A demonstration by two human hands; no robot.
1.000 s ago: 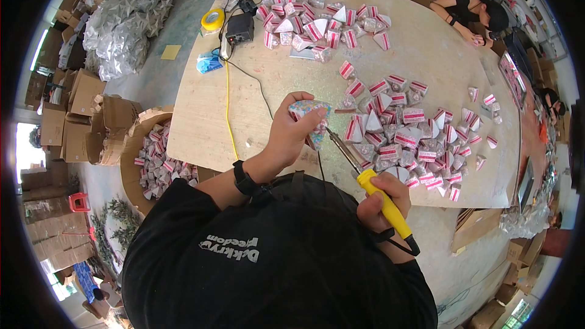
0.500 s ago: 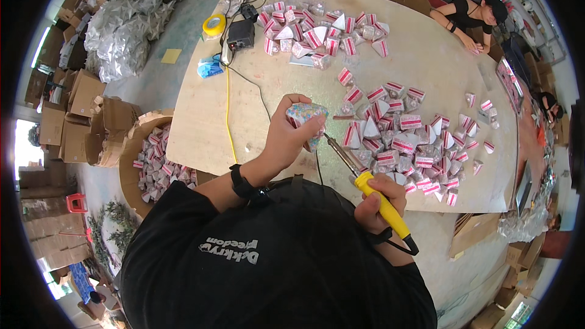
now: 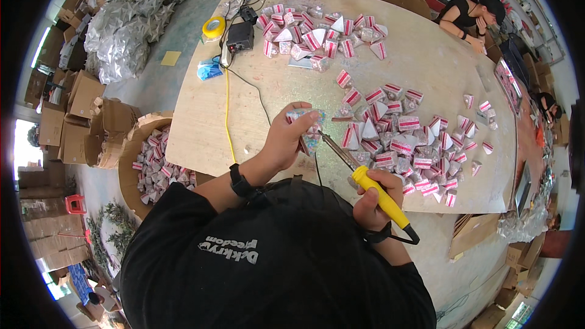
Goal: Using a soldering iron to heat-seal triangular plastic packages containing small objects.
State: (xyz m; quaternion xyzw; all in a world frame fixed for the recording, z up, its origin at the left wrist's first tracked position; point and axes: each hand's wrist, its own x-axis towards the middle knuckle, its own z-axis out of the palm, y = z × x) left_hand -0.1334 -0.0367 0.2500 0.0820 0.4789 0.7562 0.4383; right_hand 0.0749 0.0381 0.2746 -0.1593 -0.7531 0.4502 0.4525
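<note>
My left hand (image 3: pixel 282 144) is closed around a small packet (image 3: pixel 312 141) with speckled blue and pink contents, the thumb pressed on top. The fingers hide part of it. In my right hand (image 3: pixel 376 204) is a soldering iron (image 3: pixel 364 178), gripped by its yellow handle. Its metal tip points up and left and meets the packet's right side, though I cannot tell whether it touches. A large pile of small clear packets with pink-and-white labels (image 3: pixel 409 123) lies on the table (image 3: pixel 195 122) to the right of my hands.
Another packet pile (image 3: pixel 317 38) lies farther back. Toward the table's left stand a black power box (image 3: pixel 240 36), a yellow tape roll (image 3: pixel 213 27) and a blue packet (image 3: pixel 209 68), with cords running near my left arm. A round carton (image 3: pixel 129 170) holds more packets. Two people are across the table.
My left hand has turned the packet, and its thumb now lies farther up on it. The soldering iron has shifted slightly left. At the far right, a person has raised one hand to the head.
</note>
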